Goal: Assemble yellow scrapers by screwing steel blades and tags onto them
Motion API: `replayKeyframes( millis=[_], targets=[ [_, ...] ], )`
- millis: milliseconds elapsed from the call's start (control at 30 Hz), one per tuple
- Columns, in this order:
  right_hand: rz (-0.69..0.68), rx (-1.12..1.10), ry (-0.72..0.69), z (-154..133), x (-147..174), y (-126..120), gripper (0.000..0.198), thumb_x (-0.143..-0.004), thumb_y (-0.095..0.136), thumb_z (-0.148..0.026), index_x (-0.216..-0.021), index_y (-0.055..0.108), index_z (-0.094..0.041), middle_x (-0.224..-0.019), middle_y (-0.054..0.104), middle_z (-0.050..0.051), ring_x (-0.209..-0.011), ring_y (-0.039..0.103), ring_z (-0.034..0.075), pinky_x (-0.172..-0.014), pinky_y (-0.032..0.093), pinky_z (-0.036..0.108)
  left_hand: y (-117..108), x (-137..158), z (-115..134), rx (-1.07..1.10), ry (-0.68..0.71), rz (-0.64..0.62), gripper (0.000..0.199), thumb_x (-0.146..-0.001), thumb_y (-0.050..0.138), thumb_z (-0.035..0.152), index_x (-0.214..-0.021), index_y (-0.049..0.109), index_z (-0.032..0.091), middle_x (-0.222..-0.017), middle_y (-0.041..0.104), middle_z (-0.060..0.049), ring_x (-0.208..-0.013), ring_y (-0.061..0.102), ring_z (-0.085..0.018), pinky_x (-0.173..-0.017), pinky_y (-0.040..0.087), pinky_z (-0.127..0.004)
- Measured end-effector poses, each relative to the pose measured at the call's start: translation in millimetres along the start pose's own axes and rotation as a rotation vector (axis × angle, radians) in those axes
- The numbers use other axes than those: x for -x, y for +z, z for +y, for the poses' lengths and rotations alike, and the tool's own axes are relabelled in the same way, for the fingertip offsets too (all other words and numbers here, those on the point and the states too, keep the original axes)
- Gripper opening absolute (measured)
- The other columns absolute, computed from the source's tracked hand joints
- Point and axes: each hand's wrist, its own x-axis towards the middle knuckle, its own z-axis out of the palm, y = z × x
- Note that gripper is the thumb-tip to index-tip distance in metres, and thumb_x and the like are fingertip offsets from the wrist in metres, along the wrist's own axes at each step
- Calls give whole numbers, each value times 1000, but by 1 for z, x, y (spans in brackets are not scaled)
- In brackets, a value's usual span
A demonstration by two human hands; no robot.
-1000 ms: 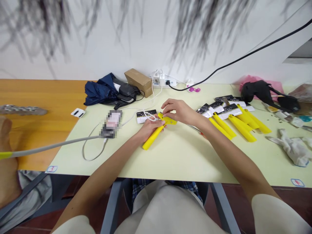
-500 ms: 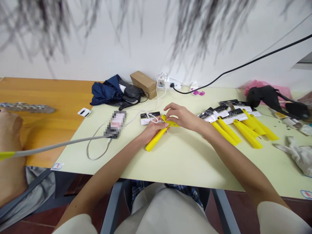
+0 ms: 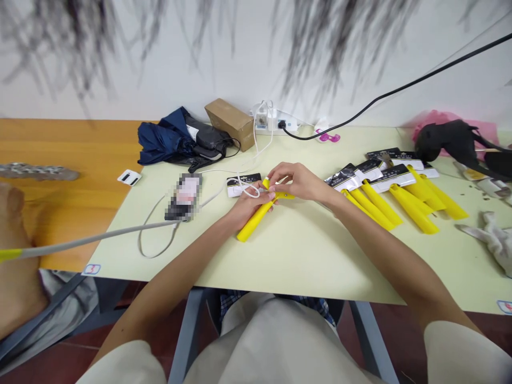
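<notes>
In the head view my left hand (image 3: 247,205) is closed around the upper part of a yellow plastic piece (image 3: 253,222), whose long rounded end points down and left towards me. Its exact kind is not clear. My right hand (image 3: 296,180) bends over the top of that piece, thumb and fingers pinched on its yellow upper end. A flat yellow part with a small hole sticks out under the right palm. Just behind the left hand lies a black-and-white card (image 3: 242,184), partly covered by a loop of white cable (image 3: 256,188).
Several carded yellow pieces (image 3: 412,208) lie at right, near a white glove-like cloth (image 3: 494,240) and a black strapped item (image 3: 444,140). A phone (image 3: 184,196) with cable lies left. Behind are an umbrella (image 3: 168,140), cardboard box (image 3: 232,124) and power strip (image 3: 287,124). Another person's arm (image 3: 16,256) is far left.
My right fingers have closed in on the top of the yellow piece, where they were more raised and spread before. The left hand keeps its hold. The view has shifted slightly.
</notes>
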Motion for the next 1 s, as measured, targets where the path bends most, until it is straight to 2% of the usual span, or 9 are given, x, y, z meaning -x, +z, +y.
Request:
replayKeyframes(
  millis=[133, 300, 433, 600, 733, 867, 1000],
  targets=[
    [-37, -157, 53, 4, -3, 3, 30, -85, 89, -47, -91, 83, -18, -104, 80, 8, -92, 73, 23, -86, 56, 36, 0, 0, -1, -18, 6, 10, 51, -79, 99, 36, -105, 58, 21, -101, 72, -2, -90, 76, -19, -71, 55, -28],
    [-78, -219, 114, 11, -3, 2, 33, -85, 91, -47, -96, 83, -18, -102, 81, 7, -85, 69, 19, -75, 53, 31, 0, 2, 0, -5, 1, 16, 52, -78, 100, 37, -109, 60, 21, -102, 73, -3, -92, 77, -20, -71, 56, -29],
    [-99, -252, 180, 18, -2, -1, 34, -86, 91, -46, -102, 82, -18, -96, 81, 6, -83, 69, 18, -71, 51, 29, 1, 2, 0, 0, 19, 18, 49, -78, 99, 36, -104, 61, 20, -100, 71, -2, -91, 76, -19, -70, 55, -28],
    [-71, -184, 159, 11, -2, -2, 27, -85, 90, -40, -97, 80, -17, -92, 80, 4, -80, 70, 17, -70, 49, 28, 2, 2, 0, -16, 37, 7, 49, -78, 99, 36, -101, 60, 20, -99, 70, -2, -90, 75, -19, -71, 55, -28],
    [-4, -53, 195, -4, 0, 2, 28, -84, 88, -41, -95, 80, -16, -90, 80, 6, -81, 73, 20, -65, 49, 28, 1, 2, 0, -28, 43, 1, 49, -80, 98, 37, -104, 59, 21, -97, 72, -2, -89, 75, -18, -72, 55, -28],
    [65, 121, 136, -13, 2, 5, 20, -90, 81, -36, -93, 79, -16, -99, 81, 9, -85, 75, 22, -74, 55, 32, 2, 3, 0, -43, 31, -5, 48, -82, 97, 36, -105, 58, 22, -93, 74, -2, -86, 74, -17, -73, 54, -28],
    [34, 138, 110, -13, 2, 3, 17, -90, 78, -34, -93, 77, -17, -102, 81, 9, -89, 76, 24, -79, 57, 36, 3, 3, -1, -39, 31, -7, 50, -81, 98, 37, -104, 56, 22, -93, 75, -2, -87, 75, -18, -72, 54, -28]
  ],
)
